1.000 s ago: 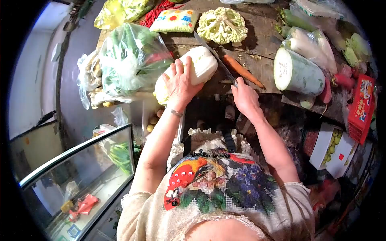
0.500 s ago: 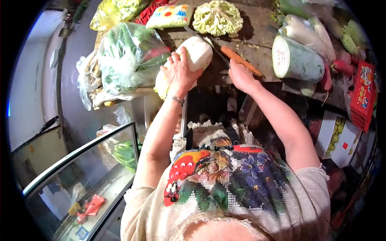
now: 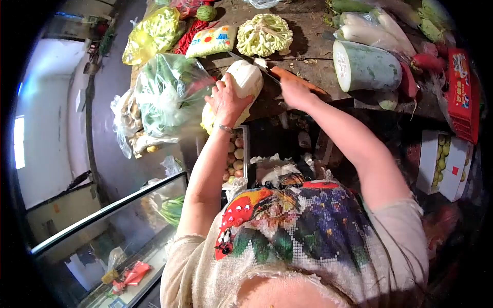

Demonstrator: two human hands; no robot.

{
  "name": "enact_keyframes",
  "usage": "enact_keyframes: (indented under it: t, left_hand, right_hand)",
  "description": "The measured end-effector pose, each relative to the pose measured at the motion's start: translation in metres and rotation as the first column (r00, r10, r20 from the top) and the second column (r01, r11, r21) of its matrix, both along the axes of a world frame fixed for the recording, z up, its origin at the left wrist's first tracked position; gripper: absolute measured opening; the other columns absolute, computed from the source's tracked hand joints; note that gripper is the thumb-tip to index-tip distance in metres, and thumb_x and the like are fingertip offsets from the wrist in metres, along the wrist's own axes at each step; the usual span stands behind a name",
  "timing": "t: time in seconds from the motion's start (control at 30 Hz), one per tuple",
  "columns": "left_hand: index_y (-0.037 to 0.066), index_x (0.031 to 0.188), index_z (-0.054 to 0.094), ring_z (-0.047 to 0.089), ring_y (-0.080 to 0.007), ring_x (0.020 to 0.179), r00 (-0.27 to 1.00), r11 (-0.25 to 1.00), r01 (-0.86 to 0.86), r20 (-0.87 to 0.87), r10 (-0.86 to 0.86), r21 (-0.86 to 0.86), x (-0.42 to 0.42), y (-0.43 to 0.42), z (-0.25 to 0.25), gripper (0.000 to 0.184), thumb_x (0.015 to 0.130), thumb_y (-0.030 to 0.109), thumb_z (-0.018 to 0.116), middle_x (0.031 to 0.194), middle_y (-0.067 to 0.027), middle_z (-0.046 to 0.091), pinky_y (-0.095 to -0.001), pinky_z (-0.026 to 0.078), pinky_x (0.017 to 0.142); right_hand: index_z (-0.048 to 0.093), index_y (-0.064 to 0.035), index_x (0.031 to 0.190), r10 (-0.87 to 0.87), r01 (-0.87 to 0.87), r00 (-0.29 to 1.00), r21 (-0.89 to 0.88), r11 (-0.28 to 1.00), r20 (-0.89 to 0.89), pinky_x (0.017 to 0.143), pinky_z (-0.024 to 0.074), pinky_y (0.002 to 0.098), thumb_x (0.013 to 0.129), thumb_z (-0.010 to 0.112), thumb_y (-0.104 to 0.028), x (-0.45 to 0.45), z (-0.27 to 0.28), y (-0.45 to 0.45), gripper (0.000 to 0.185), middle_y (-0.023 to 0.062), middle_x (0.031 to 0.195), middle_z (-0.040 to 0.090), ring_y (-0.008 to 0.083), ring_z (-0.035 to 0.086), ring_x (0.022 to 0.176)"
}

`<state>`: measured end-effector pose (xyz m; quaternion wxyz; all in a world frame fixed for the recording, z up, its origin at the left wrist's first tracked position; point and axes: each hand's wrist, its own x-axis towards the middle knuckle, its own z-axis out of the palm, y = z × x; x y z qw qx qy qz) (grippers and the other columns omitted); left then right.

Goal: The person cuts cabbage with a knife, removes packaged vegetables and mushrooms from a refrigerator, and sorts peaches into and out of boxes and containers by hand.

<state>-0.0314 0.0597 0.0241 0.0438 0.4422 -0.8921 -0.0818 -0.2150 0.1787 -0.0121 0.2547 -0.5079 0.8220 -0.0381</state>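
Observation:
My left hand (image 3: 228,105) rests on a pale napa cabbage (image 3: 245,77), its fingers spread over the top and holding it at the table's edge. The cabbage lies with its white stem end pointing away from me and its yellowish leaves toward me. In my right hand (image 3: 297,95) is a knife (image 3: 268,73), its handle hidden in the closed fingers. The blade slants past the cabbage's stem end. A small white piece (image 3: 260,63) lies against the blade. Just beyond my right hand is a carrot (image 3: 303,82), partly covered by it.
At left are a bag of green vegetables (image 3: 172,97) and a yellow bag (image 3: 151,36). A printed packet (image 3: 211,42) and cauliflower (image 3: 265,35) lie behind. A cut winter melon (image 3: 367,66) and red box (image 3: 461,97) stand right. A glass case (image 3: 118,226) is at lower left.
The view has shifted, showing more of the table's far side and a crate of round produce below. Both hands stay on the cabbage and the knife; the white piece by the blade shows more plainly.

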Motion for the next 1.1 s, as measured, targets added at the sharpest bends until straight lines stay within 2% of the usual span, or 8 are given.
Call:
enact_keyframes:
  t: [0.17,0.3,0.4,0.47,0.77,0.97,1.07,1.1]
  left_hand:
    - [0.013,0.141,0.037,0.054,-0.0345,0.117,0.999,0.999,-0.026,-0.047,0.027,0.028,0.008,-0.001,-0.004,0.100,0.062,0.054,0.081,0.125,-0.0149,0.054,-0.0591,0.038,0.093]
    - [0.015,0.144,0.036,0.055,-0.0346,0.116,0.997,0.995,-0.025,-0.074,0.032,0.096,0.014,-0.018,-0.004,0.102,0.062,0.055,0.082,0.124,-0.0144,0.057,-0.0595,0.039,0.092]
    - [0.015,0.144,0.038,0.055,-0.0340,0.119,0.988,0.983,0.014,-0.151,0.014,0.181,0.025,-0.034,-0.013,0.103,0.062,0.058,0.082,0.128,-0.0143,0.056,-0.0606,0.040,0.093]
    - [0.013,0.143,0.039,0.054,-0.0348,0.119,0.983,0.974,0.042,-0.185,0.000,0.222,0.027,-0.047,-0.023,0.103,0.061,0.061,0.081,0.129,-0.0154,0.056,-0.0586,0.041,0.094]
    - [0.012,0.144,0.039,0.052,-0.0345,0.123,0.982,0.968,0.051,-0.188,-0.004,0.247,0.027,-0.058,-0.024,0.107,0.060,0.063,0.080,0.132,-0.0165,0.056,-0.0553,0.040,0.098]
    - [0.008,0.143,0.041,0.053,-0.0336,0.123,0.979,0.960,0.054,-0.203,0.003,0.276,0.029,-0.072,-0.028,0.107,0.059,0.061,0.082,0.132,-0.0175,0.056,-0.0443,0.043,0.100]
    - [0.009,0.145,0.040,0.054,-0.0352,0.122,0.961,0.915,0.086,-0.276,0.028,0.395,0.033,-0.083,-0.042,0.110,0.058,0.064,0.081,0.132,-0.0185,0.056,-0.0438,0.043,0.100]
    - [0.005,0.143,0.041,0.057,-0.0265,0.115,0.936,0.906,0.135,-0.351,0.016,0.401,0.034,-0.086,-0.047,0.100,0.064,0.047,0.085,0.127,-0.0150,0.059,-0.0379,0.046,0.096]
  right_hand:
    - [0.041,0.0092,0.135,-0.112,0.111,0.993,0.047,0.993,0.039,0.097,0.0474,0.0487,0.090,0.038,0.003,0.006,-0.003,0.025,0.046,0.0314,0.125,0.055,0.0387,0.058,0.116]
    - [0.049,-0.0018,0.119,-0.132,0.133,0.969,0.012,0.991,0.210,0.086,0.0474,0.0503,0.094,0.046,-0.014,-0.006,-0.004,0.051,0.028,0.0253,0.104,0.062,0.0415,0.061,0.101]
    - [0.049,0.0009,0.120,-0.204,0.206,0.941,0.021,0.978,0.272,0.080,0.0481,0.0506,0.095,0.049,-0.017,-0.002,0.026,0.066,0.030,0.0241,0.097,0.064,0.0403,0.063,0.094]
    - [0.047,0.0010,0.113,-0.250,0.294,0.929,-0.135,0.946,0.272,0.075,0.0468,0.0519,0.093,0.054,-0.022,0.004,0.031,0.076,0.031,0.0263,0.088,0.063,0.0455,0.060,0.088]
    - [0.049,0.0032,0.114,-0.157,0.155,0.969,0.025,0.988,0.192,0.075,0.0502,0.0505,0.096,0.051,-0.017,0.006,0.026,0.087,0.028,0.0239,0.090,0.065,0.0406,0.065,0.087]
    - [0.047,0.0002,0.123,-0.140,0.206,0.967,-0.335,0.919,0.211,0.065,0.0511,0.0492,0.096,0.055,-0.021,0.029,0.020,0.085,0.035,0.0201,0.083,0.067,0.0379,0.066,0.072]
    - [0.047,-0.0027,0.119,-0.123,0.184,0.975,-0.362,0.914,0.184,0.064,0.0523,0.0476,0.095,0.056,-0.020,0.046,0.011,0.070,0.031,0.0182,0.082,0.067,0.0357,0.067,0.072]
    - [0.047,-0.0036,0.117,-0.114,0.166,0.981,-0.382,0.909,0.154,0.063,0.0526,0.0470,0.094,0.057,-0.019,0.052,0.009,0.067,0.029,0.0176,0.082,0.067,0.0352,0.067,0.072]
